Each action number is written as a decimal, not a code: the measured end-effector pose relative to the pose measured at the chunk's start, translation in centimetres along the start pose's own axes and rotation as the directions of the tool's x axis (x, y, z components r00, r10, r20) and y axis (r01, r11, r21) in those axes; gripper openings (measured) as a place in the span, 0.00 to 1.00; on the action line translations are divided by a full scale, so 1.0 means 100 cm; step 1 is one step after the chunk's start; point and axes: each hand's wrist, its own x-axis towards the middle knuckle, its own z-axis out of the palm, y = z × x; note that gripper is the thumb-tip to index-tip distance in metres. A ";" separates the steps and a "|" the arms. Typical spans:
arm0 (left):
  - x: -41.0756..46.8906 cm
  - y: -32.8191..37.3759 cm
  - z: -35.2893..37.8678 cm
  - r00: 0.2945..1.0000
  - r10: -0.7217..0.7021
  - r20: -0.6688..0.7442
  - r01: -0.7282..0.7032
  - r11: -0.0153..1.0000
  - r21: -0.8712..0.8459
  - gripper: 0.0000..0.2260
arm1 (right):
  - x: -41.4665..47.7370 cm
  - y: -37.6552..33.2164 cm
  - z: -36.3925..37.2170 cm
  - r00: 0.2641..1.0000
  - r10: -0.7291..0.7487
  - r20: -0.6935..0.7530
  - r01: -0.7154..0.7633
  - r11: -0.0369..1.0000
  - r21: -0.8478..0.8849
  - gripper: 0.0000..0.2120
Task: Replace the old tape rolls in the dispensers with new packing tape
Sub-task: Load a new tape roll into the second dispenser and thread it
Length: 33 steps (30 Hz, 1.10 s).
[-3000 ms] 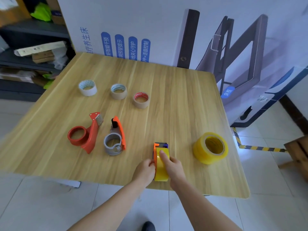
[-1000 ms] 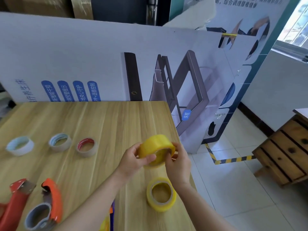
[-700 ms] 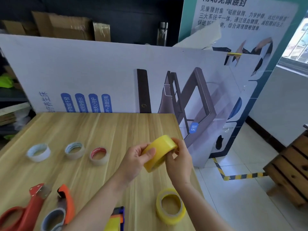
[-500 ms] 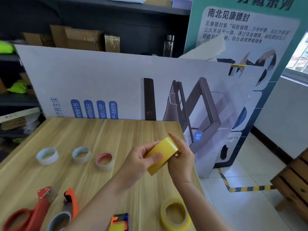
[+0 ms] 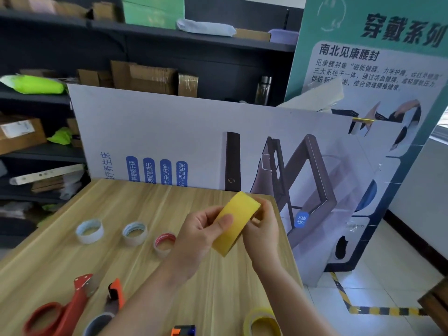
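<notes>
Head: yellow roll (image 5: 238, 214) near table (image 5: 169, 202) edge.

We look down on a light wooden desk (image 5: 150, 202) with straight grain. Toward ten o'clock three small tape rolls lie flat in a row, each apart from the next: a white-cored tape roll (image 5: 89, 231), a blue-rimmed tape roll (image 5: 134, 233) at its three o'clock, then a red-cored tape roll (image 5: 164, 241). At seven o'clock lies a red plastic tape dispenser (image 5: 60, 314), with a grey-and-orange tape dispenser (image 5: 112, 304) just beside it at three o'clock. At six o'clock the frame edge cuts an orange-and-blue dispenser (image 5: 183, 331). At five o'clock we see a yellow translucent tape roll (image 5: 260, 322) lying flat.
</notes>
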 end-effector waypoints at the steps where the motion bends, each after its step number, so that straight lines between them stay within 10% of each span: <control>1: 0.000 0.001 0.003 0.998 0.009 -0.061 -0.009 1.000 0.005 0.13 | -0.001 -0.006 0.000 0.990 -0.138 -0.035 0.135 0.987 -0.092 0.18; 6: 0.006 0.007 -0.001 0.995 0.020 -0.098 -0.018 1.000 0.024 0.16 | 0.000 -0.022 -0.001 0.877 -0.481 0.008 0.463 0.838 -0.290 0.22; 12: -0.003 0.010 -0.027 0.991 0.063 0.120 -0.066 0.998 0.021 0.22 | 0.007 -0.032 -0.002 0.976 -0.216 0.014 0.214 0.957 -0.196 0.17; 17: -0.004 0.013 -0.014 0.991 0.092 -0.096 -0.097 0.994 -0.045 0.08 | 0.000 -0.038 0.007 0.974 -0.176 0.144 0.201 0.964 -0.174 0.21; 24: 0.002 0.028 -0.008 0.968 -0.046 -0.247 0.006 0.987 -0.159 0.13 | -0.029 -0.057 0.014 0.936 -0.189 0.296 0.160 0.980 0.117 0.13; 33: 0.004 0.034 -0.025 0.990 0.042 -0.137 -0.018 0.984 0.175 0.30 | -0.023 -0.068 0.007 0.929 -0.024 0.369 -0.094 0.950 0.299 0.18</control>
